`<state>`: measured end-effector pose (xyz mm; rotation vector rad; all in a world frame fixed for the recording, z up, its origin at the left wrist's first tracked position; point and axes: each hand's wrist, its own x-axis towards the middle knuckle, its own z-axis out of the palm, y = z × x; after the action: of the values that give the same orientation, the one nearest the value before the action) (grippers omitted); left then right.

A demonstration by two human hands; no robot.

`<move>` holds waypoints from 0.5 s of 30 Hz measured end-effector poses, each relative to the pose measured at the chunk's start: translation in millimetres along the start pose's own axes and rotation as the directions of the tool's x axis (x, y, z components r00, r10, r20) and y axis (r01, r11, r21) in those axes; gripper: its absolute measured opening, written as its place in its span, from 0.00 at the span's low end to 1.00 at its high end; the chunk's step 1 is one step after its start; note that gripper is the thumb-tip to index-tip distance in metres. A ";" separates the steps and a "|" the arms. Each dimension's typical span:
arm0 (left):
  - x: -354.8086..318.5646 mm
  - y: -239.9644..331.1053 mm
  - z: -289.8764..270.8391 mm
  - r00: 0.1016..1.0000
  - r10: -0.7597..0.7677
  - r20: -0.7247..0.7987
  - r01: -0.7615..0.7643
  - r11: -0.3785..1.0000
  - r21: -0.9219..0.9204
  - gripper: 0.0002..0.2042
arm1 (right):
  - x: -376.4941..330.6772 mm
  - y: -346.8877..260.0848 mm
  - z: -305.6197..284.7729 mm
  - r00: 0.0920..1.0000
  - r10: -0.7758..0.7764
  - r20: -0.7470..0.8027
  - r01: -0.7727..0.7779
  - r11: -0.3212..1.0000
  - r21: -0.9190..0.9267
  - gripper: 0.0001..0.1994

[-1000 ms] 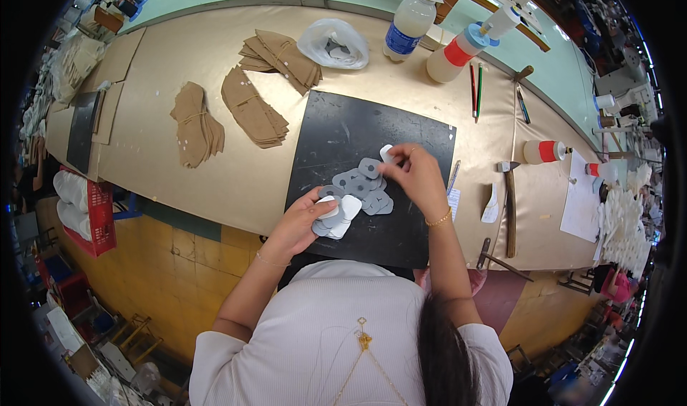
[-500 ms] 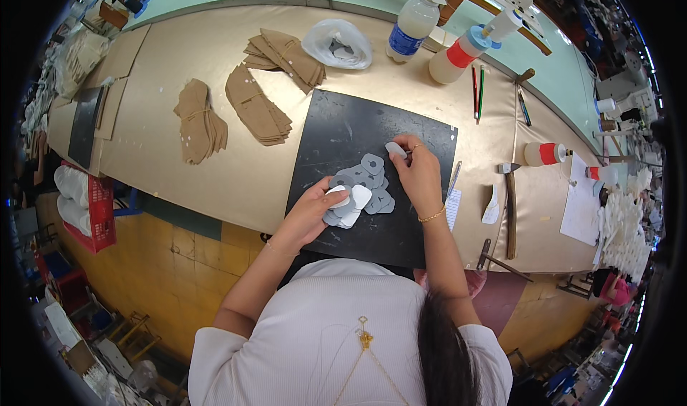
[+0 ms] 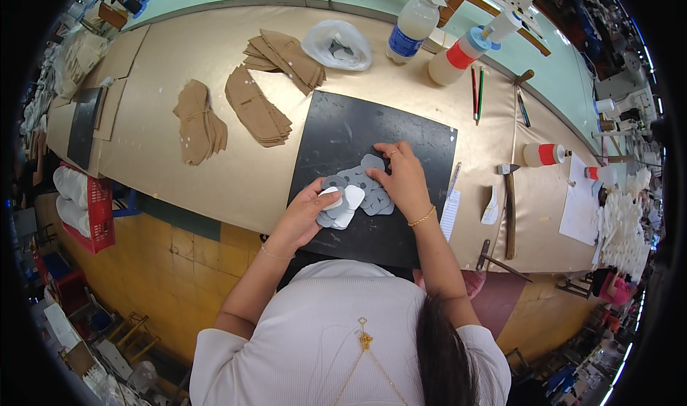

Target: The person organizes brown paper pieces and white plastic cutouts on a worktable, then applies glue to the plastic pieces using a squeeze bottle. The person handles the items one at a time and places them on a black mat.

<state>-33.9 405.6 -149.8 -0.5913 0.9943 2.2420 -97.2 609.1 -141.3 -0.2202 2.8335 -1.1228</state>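
Black mat [image 3: 401,137], overlapping grey cut-outs [image 3: 361,182]

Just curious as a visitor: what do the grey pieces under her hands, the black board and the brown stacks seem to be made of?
The grey pieces look like thin matte sheet, perhaps felt or synthetic leather: flat, clean-cut edges. The black board seems a hard, scuffed cutting mat with a dull sheen. The brown stacks look like matte leather or card, cut alike.
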 end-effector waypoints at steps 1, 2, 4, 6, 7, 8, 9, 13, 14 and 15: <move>-0.3 0.9 -0.2 1.000 0.004 0.000 -0.004 1.000 -0.005 0.11 | 0.9 0.0 2.0 1.000 -0.010 0.008 0.011 0.999 -0.036 0.17; -0.9 2.3 0.0 1.000 0.008 0.000 -0.008 1.000 -0.010 0.11 | 1.8 -0.2 2.1 1.000 -0.009 0.022 0.009 0.999 -0.037 0.17; -1.5 2.1 -1.6 1.000 0.018 0.004 -0.017 1.000 -0.022 0.11 | 2.7 0.2 2.5 0.998 -0.006 0.057 0.008 0.999 -0.040 0.16; -0.7 1.0 -3.7 0.999 0.026 0.019 -0.025 0.999 -0.031 0.11 | 3.9 1.0 1.3 0.998 0.011 0.069 -0.012 1.000 0.015 0.14; -0.6 1.1 -4.4 0.999 0.027 0.025 -0.026 0.999 -0.024 0.12 | 4.8 0.8 -0.5 0.997 0.021 0.076 -0.024 0.999 0.042 0.13; -0.3 1.2 -5.1 0.999 0.027 0.032 -0.026 1.000 -0.017 0.12 | 6.3 0.2 -4.1 0.994 0.075 0.082 -0.083 0.992 0.097 0.13; -0.1 1.3 -5.4 0.999 0.028 0.038 -0.027 1.000 -0.009 0.12 | 9.1 -2.0 -9.8 0.988 0.129 0.090 -0.141 0.978 0.151 0.12; 0.9 1.1 -4.5 0.999 0.024 0.034 -0.024 1.000 -0.005 0.12 | 29.2 12.9 -23.5 0.970 0.244 0.014 -0.241 0.945 0.223 0.13; 1.3 1.2 -4.5 0.999 0.024 0.034 -0.024 1.000 -0.008 0.12 | 33.4 15.6 -25.4 0.979 0.202 -0.029 -0.195 0.969 0.152 0.14; 2.0 1.9 -4.8 0.999 0.025 0.031 -0.025 1.000 -0.011 0.12 | 33.5 15.9 -25.1 0.988 0.109 -0.108 -0.101 0.992 0.077 0.15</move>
<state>-35.8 401.6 -153.1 -0.5494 0.9793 2.2734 -135.1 632.0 -134.9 -0.0028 2.8550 -1.2481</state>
